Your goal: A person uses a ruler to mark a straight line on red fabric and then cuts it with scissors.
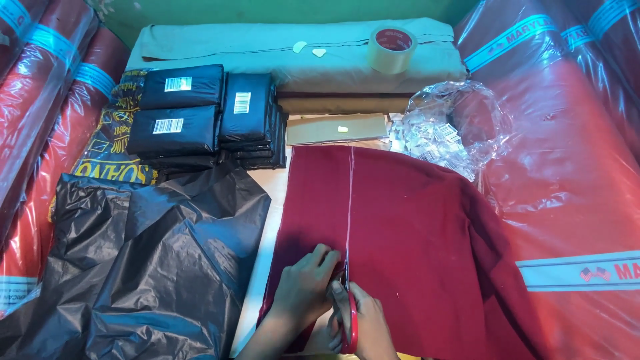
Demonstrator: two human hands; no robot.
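At the bottom centre of the frame, your right hand [363,323] grips the red-handled scissors [349,320], fingers closed around the handles. The blades point up the frame, at the near end of a pale line [349,200]. Your left hand [305,285] lies just left of the blades, fingers together and pressed flat on the dark red cloth [413,247]. That line runs straight away from you, so its long axis continues directly ahead of the scissor tips. Crumpled black plastic bags [147,267] lie at lower left. Farther up are black packets [200,113], a clear bag [453,127] and a tape roll [392,48].
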